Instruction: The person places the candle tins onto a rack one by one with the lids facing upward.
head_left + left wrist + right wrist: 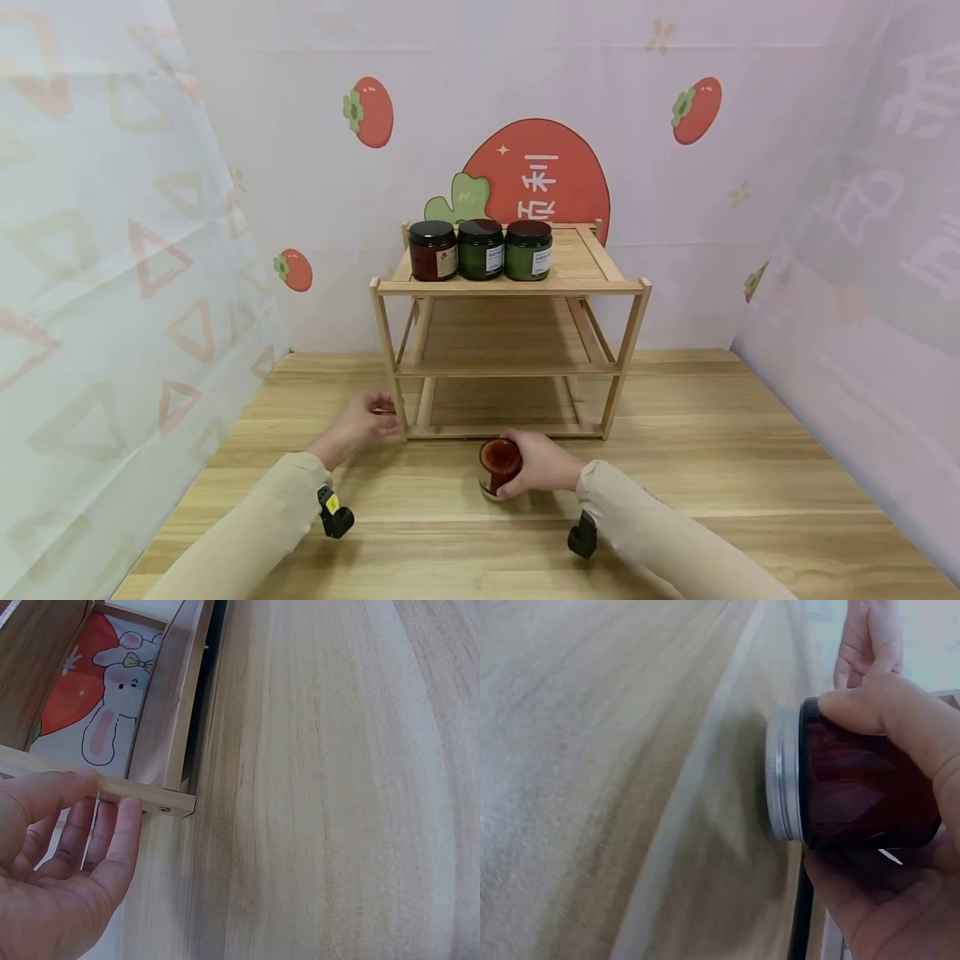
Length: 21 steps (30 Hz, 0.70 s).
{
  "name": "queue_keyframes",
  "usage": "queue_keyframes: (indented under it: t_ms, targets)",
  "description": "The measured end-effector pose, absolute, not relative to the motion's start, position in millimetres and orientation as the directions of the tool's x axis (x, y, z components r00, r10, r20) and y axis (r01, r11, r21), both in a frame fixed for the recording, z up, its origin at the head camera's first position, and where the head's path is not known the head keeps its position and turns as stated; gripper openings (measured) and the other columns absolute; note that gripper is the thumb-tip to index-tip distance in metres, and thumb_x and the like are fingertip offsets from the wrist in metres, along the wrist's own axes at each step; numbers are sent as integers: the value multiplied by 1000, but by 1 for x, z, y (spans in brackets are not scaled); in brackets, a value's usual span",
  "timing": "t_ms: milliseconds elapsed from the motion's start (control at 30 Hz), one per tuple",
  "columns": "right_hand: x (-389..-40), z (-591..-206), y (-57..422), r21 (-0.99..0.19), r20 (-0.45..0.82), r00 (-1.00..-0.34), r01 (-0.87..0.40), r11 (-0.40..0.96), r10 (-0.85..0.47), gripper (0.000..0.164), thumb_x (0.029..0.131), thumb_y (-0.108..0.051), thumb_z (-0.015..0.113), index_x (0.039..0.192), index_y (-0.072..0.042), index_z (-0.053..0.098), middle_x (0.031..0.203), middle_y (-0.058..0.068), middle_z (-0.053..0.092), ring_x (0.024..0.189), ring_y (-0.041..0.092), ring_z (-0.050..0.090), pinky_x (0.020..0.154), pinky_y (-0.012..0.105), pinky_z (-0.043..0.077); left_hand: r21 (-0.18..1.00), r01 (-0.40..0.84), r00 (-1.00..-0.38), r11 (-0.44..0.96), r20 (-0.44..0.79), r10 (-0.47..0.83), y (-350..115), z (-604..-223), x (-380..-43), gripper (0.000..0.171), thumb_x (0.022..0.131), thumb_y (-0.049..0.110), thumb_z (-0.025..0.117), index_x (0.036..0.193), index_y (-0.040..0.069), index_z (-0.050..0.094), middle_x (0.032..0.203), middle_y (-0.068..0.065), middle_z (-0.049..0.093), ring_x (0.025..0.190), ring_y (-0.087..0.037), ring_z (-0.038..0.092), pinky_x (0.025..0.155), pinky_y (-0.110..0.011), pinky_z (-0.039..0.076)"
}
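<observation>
My right hand [546, 462] grips a dark red glass jar [498, 462] low over the table, in front of the wooden shelf [510, 288]. The right wrist view shows its silver lid [782, 776] facing the tabletop, so the jar is upside down. Whether lid and table touch, I cannot tell. Thumb and fingers lie on opposite sides of the glass. At the shelf's lower left, my left hand [360, 425] pinches the front post [161, 797] between thumb and fingertips, as the left wrist view shows.
One dark red jar [432, 254] and two green jars [481, 254], [528, 254] with black tops stand in a row on the shelf's top board, left of middle. Below are two lower boards. Printed cloth walls [315, 192] enclose the wooden table [712, 467] at back and sides.
</observation>
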State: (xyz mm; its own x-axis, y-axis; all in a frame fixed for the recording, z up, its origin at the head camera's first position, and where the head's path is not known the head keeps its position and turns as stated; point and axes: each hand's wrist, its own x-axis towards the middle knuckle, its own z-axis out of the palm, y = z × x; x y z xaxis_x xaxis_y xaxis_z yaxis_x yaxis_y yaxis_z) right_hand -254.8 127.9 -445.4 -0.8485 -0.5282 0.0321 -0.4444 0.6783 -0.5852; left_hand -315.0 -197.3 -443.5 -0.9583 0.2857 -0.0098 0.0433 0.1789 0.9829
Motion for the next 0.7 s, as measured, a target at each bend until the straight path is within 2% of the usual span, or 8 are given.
queue_keyframes:
  t_ms: [200, 467, 700]
  targets:
    - [-253, -432, 135, -661, 108, -852, -447, 604, -513, 63, 66, -28, 87, 117, -6, 56, 103, 0, 66, 93, 13, 62, 80, 32, 54, 984, 47, -959, 170, -3, 284, -196, -442, -314, 33, 87, -11, 60, 117, -13, 49, 104, -13, 58, 88, -16, 62, 81, -30, 60]
    - [-248, -396, 144, -750, 175, -867, -425, 507, -467, 67, 72, -27, 84, 127, -8, 51, 114, 5, 63, 102, 17, 61, 83, 29, 55, 983, 44, -963, 177, -6, 271, -195, -442, -314, 31, 87, -12, 59, 117, -13, 49, 104, -13, 57, 88, -16, 62, 81, -29, 60]
    - [-244, -374, 151, -775, 203, -880, -412, 479, -429, 70, 72, -24, 85, 132, -10, 50, 115, 11, 60, 103, 23, 59, 82, 32, 55, 984, 41, -962, 173, -9, 275, -196, -441, -313, 31, 88, -11, 59, 117, -12, 48, 104, -13, 57, 88, -15, 61, 81, -28, 60]
